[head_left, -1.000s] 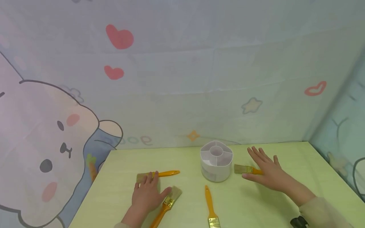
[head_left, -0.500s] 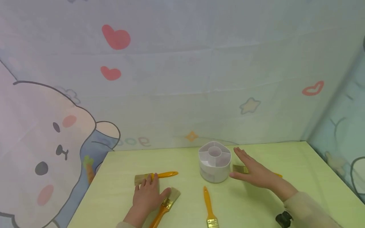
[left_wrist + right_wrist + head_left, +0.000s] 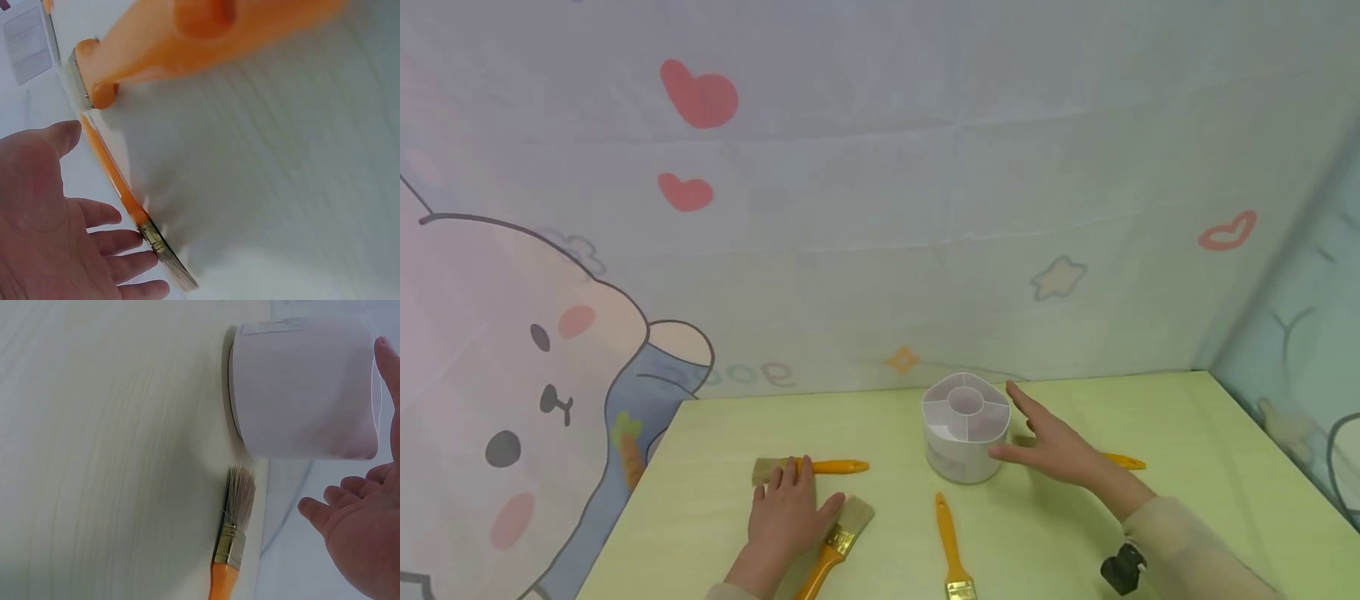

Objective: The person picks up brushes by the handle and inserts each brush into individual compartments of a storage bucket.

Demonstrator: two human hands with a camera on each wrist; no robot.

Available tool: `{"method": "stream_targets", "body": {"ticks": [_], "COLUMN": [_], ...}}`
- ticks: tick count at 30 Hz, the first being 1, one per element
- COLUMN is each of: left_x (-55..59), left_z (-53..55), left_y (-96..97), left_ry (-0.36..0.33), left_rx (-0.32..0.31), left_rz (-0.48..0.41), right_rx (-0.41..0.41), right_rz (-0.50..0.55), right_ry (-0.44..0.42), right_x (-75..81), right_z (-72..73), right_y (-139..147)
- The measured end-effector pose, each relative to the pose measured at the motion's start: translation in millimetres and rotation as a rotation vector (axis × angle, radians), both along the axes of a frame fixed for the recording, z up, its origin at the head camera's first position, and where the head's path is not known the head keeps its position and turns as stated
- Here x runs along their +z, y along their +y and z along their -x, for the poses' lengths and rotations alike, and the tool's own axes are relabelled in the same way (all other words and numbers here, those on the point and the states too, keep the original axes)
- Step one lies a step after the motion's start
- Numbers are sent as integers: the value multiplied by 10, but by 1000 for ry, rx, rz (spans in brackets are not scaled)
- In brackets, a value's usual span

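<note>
A white round organizer (image 3: 964,454) with divided compartments stands upright near the table's back edge. Beside its right side is my right hand (image 3: 1052,446), fingers extended and thumb spread; in the right wrist view the thumb overlaps the organizer's rim, and I cannot tell whether it touches. Beneath this hand lies a paintbrush (image 3: 230,547), its bristles toward the organizer. My left hand (image 3: 784,517) lies with fingers extended at another paintbrush (image 3: 841,467), fingertips by its metal ferrule in the left wrist view. Close to the left thumb is a third paintbrush (image 3: 835,546) with an orange handle.
One more paintbrush (image 3: 951,550) lies in front of the organizer, handle pointing away from me. The pale yellow table (image 3: 715,442) ends at a printed cloth backdrop (image 3: 850,250). A small black object (image 3: 1123,568) is by the right sleeve.
My right hand has moved left, from over the right-hand paintbrush to the organizer's side. The left hand stays in place. The view has shifted slightly.
</note>
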State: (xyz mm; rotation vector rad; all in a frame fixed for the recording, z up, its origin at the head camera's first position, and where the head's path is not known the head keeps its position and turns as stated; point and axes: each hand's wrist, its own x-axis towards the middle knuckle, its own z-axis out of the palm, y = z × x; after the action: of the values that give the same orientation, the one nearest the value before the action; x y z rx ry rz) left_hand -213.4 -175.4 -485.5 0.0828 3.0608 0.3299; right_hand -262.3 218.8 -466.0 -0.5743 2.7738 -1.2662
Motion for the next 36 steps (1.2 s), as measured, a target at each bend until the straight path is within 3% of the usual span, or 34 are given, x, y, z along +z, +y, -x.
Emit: {"method": "stream_targets", "body": {"ticks": [7, 14, 25, 36], "left_x": [-14, -93, -97, -125], "left_z": [14, 80, 150, 265], "left_y": [-45, -129, -348, -562], "left_ry": [16, 54, 84, 133], "left_rx": [-26, -65, -213, -318], "left_rz": [18, 66, 73, 64], "right_rx": [23, 5, -29, -38], "right_rz": [112, 154, 196, 204], "right_ry": [-39, -61, -71, -72], "right_x": [-15, -24, -103, -99], "right_z": [5, -15, 19, 16], "right_y": [-42, -122, -134, -144]}}
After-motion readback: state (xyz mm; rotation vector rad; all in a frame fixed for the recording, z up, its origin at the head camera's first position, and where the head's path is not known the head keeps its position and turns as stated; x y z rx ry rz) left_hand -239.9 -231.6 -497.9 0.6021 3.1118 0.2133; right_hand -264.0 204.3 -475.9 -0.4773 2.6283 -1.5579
